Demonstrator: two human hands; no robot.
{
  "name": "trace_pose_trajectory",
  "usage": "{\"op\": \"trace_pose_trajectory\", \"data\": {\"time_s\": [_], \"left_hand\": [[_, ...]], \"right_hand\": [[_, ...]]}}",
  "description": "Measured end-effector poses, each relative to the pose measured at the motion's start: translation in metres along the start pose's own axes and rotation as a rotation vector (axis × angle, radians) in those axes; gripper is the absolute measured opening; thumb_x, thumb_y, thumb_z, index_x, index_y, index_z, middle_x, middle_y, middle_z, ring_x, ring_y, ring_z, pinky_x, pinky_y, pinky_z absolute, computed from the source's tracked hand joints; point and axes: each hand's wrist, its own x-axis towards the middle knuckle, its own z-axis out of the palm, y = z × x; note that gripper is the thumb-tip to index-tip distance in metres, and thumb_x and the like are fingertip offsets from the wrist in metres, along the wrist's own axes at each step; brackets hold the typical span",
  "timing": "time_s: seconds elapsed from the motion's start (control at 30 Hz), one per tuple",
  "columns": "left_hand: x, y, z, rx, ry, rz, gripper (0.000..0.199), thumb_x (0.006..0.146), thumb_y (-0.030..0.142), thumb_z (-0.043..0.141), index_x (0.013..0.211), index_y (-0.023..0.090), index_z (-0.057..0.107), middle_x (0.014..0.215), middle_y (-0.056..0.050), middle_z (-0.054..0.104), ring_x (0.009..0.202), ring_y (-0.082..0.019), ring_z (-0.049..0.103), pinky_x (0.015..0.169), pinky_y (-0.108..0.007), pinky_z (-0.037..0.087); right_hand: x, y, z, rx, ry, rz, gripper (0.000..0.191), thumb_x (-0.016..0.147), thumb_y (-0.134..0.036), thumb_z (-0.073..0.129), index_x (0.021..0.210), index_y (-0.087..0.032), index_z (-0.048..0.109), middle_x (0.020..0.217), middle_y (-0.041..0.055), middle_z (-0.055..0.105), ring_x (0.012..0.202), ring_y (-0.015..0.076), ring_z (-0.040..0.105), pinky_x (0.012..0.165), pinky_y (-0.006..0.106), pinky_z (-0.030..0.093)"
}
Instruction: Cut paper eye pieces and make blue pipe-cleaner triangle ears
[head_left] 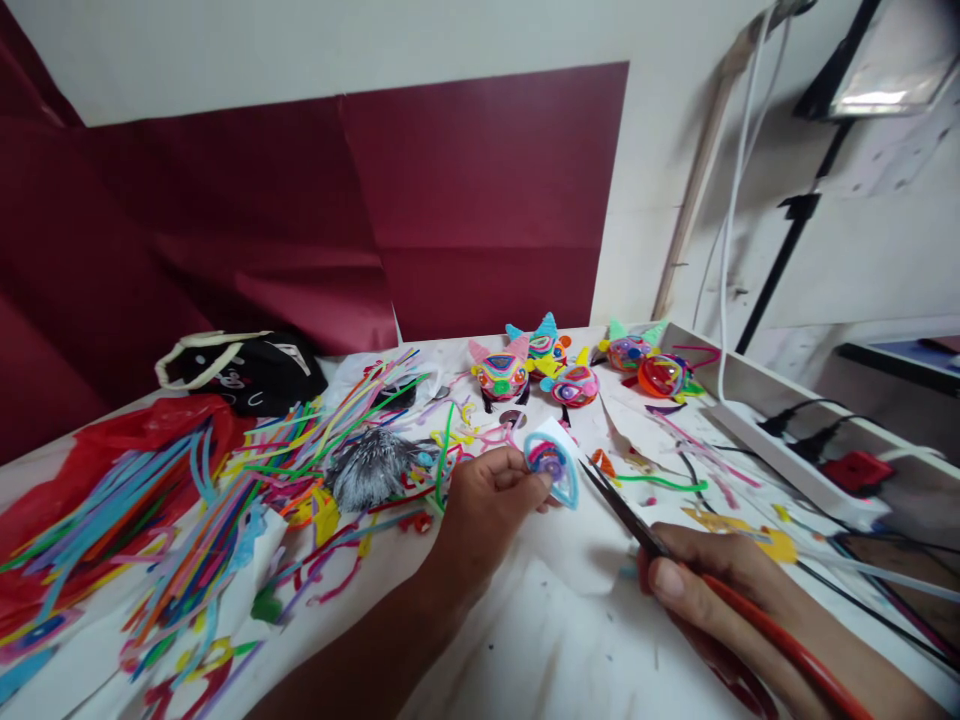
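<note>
My left hand (487,500) pinches a white piece of paper (576,446) bearing a teardrop-shaped pipe-cleaner coil (555,468), light blue outside with pink and purple inside. The fingers and thumb close on its left edge. On the right, my right hand (701,570) is wrapped round a pair of scissors (626,512) with dark blades and red handles. The blades point up and left, their tips just right of the paper. Whether the tips touch the paper, I cannot tell. Part of the coil is hidden by my left thumb.
Several colourful pipe-cleaner animal figures (501,370) stand at the back. Loose pipe cleaners (180,560), a red plastic bag (150,432) and a black pouch (262,375) lie left. Grey-black fibre strands (371,468) lie in the middle. A white power strip (799,465) with cables runs along the right.
</note>
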Motion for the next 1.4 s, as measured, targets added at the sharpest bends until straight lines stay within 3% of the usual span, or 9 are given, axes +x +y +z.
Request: {"op": "trace_pose_trajectory", "data": {"time_s": [0.13, 0.63, 1.03, 1.4], "left_hand": [[-0.003, 0.003, 0.001, -0.005, -0.005, -0.013, 0.012, 0.066, 0.020, 0.067, 0.059, 0.013, 0.059, 0.052, 0.001, 0.061, 0.052, -0.009, 0.055, 0.055, -0.019, 0.042], [-0.005, 0.002, 0.002, -0.011, -0.116, -0.095, 0.014, 0.065, 0.021, 0.067, 0.058, 0.013, 0.059, 0.051, -0.001, 0.063, 0.050, -0.009, 0.055, 0.055, -0.020, 0.042], [-0.006, 0.003, 0.001, -0.033, -0.139, -0.114, 0.013, 0.066, 0.020, 0.067, 0.057, 0.013, 0.060, 0.052, -0.001, 0.064, 0.051, -0.010, 0.057, 0.056, -0.020, 0.044], [-0.007, 0.006, 0.000, -0.020, -0.190, -0.115, 0.009, 0.064, 0.018, 0.066, 0.059, 0.013, 0.062, 0.053, -0.001, 0.064, 0.051, -0.010, 0.056, 0.054, -0.020, 0.042]], "right_hand": [[0.002, -0.007, -0.003, -0.034, -0.024, 0.032, 0.056, 0.073, -0.074, 0.044, 0.061, -0.020, 0.042, 0.046, -0.0041, 0.042, 0.038, 0.0072, 0.038, 0.036, 0.019, 0.026], [0.012, -0.007, -0.004, -0.030, 0.042, -0.078, 0.052, 0.075, -0.070, 0.047, 0.061, -0.019, 0.044, 0.047, -0.0044, 0.038, 0.039, 0.0070, 0.032, 0.036, 0.021, 0.019], [0.018, 0.005, 0.000, -0.067, 0.065, -0.120, 0.055, 0.076, -0.070, 0.046, 0.058, -0.019, 0.035, 0.054, -0.0056, 0.023, 0.050, 0.0087, 0.023, 0.045, 0.023, 0.015], [0.017, -0.002, -0.004, -0.005, 0.024, -0.113, 0.054, 0.072, -0.071, 0.051, 0.059, -0.019, 0.042, 0.049, -0.0055, 0.030, 0.043, 0.0077, 0.027, 0.038, 0.021, 0.018]]}}
